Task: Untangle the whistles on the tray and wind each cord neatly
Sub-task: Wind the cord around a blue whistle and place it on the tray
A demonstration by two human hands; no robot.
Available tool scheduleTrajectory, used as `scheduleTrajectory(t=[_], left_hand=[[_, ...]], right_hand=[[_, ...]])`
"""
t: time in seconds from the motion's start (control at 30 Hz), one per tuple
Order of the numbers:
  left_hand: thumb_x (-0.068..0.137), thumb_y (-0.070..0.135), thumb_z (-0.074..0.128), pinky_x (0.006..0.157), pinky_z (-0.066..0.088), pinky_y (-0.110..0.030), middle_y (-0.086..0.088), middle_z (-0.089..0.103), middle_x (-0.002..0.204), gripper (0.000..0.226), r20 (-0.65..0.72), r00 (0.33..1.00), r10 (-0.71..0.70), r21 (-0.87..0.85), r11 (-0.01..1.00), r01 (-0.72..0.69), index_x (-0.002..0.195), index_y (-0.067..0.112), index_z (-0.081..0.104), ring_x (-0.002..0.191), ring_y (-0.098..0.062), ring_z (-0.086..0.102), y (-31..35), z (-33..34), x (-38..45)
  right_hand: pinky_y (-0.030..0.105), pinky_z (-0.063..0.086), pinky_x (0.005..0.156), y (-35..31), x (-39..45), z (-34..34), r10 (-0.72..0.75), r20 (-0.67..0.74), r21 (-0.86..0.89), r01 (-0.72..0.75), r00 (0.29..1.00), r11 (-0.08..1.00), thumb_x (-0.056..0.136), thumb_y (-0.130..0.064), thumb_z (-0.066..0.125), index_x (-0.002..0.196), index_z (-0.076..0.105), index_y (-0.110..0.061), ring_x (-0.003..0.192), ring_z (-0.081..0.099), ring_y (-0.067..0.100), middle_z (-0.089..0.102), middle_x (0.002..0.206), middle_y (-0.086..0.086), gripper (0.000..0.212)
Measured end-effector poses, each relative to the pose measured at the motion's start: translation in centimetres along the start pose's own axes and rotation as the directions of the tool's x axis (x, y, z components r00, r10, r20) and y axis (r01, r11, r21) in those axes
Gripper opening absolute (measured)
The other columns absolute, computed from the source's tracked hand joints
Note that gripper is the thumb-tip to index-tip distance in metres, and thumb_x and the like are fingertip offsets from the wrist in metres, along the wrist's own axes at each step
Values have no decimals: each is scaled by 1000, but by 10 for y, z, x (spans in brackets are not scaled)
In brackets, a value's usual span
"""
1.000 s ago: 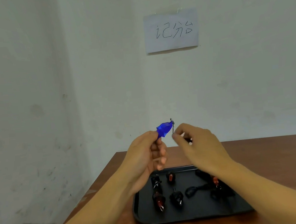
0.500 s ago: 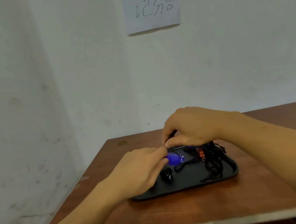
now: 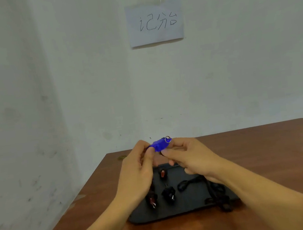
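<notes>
A blue whistle [image 3: 159,145] with a metal ring is held in the air above the black tray [image 3: 189,202]. My left hand [image 3: 138,172] pinches its left end between thumb and fingers. My right hand [image 3: 188,156] pinches the black cord just under the whistle's ring end. On the tray lie a red whistle [image 3: 162,173], a dark red whistle [image 3: 152,201] and a black whistle [image 3: 168,192] wound in their cords. A loose tangle of black cord [image 3: 217,194] lies at the tray's right side, partly hidden by my right forearm.
The tray sits on a brown wooden table [image 3: 263,159] pushed against a white wall. A paper sign [image 3: 155,21] with handwriting hangs on the wall. The table's left edge [image 3: 84,193] drops off beside the tray.
Both hands have lifted the blue whistle from low over the tray back up into the air. The camera has tilted down and closer.
</notes>
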State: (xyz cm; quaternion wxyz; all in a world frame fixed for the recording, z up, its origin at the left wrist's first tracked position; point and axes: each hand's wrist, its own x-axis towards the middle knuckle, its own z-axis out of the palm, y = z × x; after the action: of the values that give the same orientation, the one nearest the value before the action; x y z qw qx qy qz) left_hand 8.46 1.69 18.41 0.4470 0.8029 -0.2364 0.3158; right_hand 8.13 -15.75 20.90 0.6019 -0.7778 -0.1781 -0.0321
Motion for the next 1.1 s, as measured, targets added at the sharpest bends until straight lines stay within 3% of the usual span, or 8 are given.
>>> scheduleTrajectory(t=[0.17, 0.3, 0.47, 0.63, 0.77, 0.9, 1.0, 1.1], left_hand=[[103, 40, 38, 59, 50, -40, 7, 55, 71, 16, 133, 985, 109, 547, 821, -165, 97, 28, 47, 63, -22, 58, -23, 5, 10], [102, 40, 34, 52, 49, -36, 6, 59, 85, 16, 260, 954, 150, 702, 649, -293, 103, 29, 45, 68, -26, 62, -35, 16, 3], [92, 38, 40, 32, 31, -31, 7, 50, 68, 11, 360, 889, 283, 620, 639, -454, 91, 29, 47, 48, -20, 53, -60, 34, 8], [99, 38, 37, 48, 48, -43, 4, 59, 83, 24, 310, 903, 296, 394, 825, -406, 103, 24, 56, 63, -30, 58, -95, 45, 29], [100, 29, 44, 60, 50, -32, 8, 62, 87, 16, 242, 916, 319, 273, 884, -380, 102, 20, 58, 72, -18, 61, -109, 51, 52], [101, 19, 47, 58, 37, -13, 18, 58, 69, 17, 93, 982, 163, -38, 986, -161, 91, 16, 60, 58, 2, 50, -109, 55, 61], [100, 20, 47, 57, 45, -21, 11, 60, 62, 18, 24, 997, 73, -186, 980, -67, 88, 20, 60, 51, -2, 51, -105, 55, 59], [102, 20, 49, 55, 42, -24, -2, 61, 64, 20, -28, 999, -27, -162, 987, 22, 84, 22, 60, 49, -5, 49, -112, 56, 51]], right_hand=[[13, 35, 70, 2, 1, -7, -66, 55, -432, 83, 996, 898, 99, -30, 59, 80, 74, -18, 60, 57, -16, 67, 63, -24, 27], [16, 36, 58, 6, 7, -22, -58, 134, -631, 130, 989, 765, 99, -30, 55, 73, 68, -29, 54, 51, -2, 68, 65, -18, 30], [11, 39, 56, 24, 34, -39, -41, 241, -633, 189, 970, 751, 97, -34, 60, 74, 70, -25, 52, 53, -2, 69, 64, -11, 27], [15, 36, 57, 44, 86, -50, -54, 273, -488, 187, 961, 852, 93, -35, 68, 74, 70, -20, 53, 46, 4, 55, 57, -10, 24], [21, 29, 51, 44, 133, -50, 93, 355, -488, 100, 930, 867, 95, -34, 64, 65, 52, -19, 49, 36, 10, 44, 54, -7, 36], [20, 14, 44, 55, 152, -50, 291, 376, -212, -224, 880, 951, 99, -36, 56, 75, 56, -18, 47, 24, 7, 41, 54, -8, 30], [21, 11, 46, 74, 148, -27, 296, 345, -143, -262, 891, 955, 101, -19, 50, 78, 54, -15, 48, 20, 7, 40, 60, -3, 24], [24, 12, 47, 91, 132, 1, 254, 261, -56, -248, 932, 967, 98, -37, 58, 67, 55, -20, 47, 21, 8, 37, 56, -5, 35]])
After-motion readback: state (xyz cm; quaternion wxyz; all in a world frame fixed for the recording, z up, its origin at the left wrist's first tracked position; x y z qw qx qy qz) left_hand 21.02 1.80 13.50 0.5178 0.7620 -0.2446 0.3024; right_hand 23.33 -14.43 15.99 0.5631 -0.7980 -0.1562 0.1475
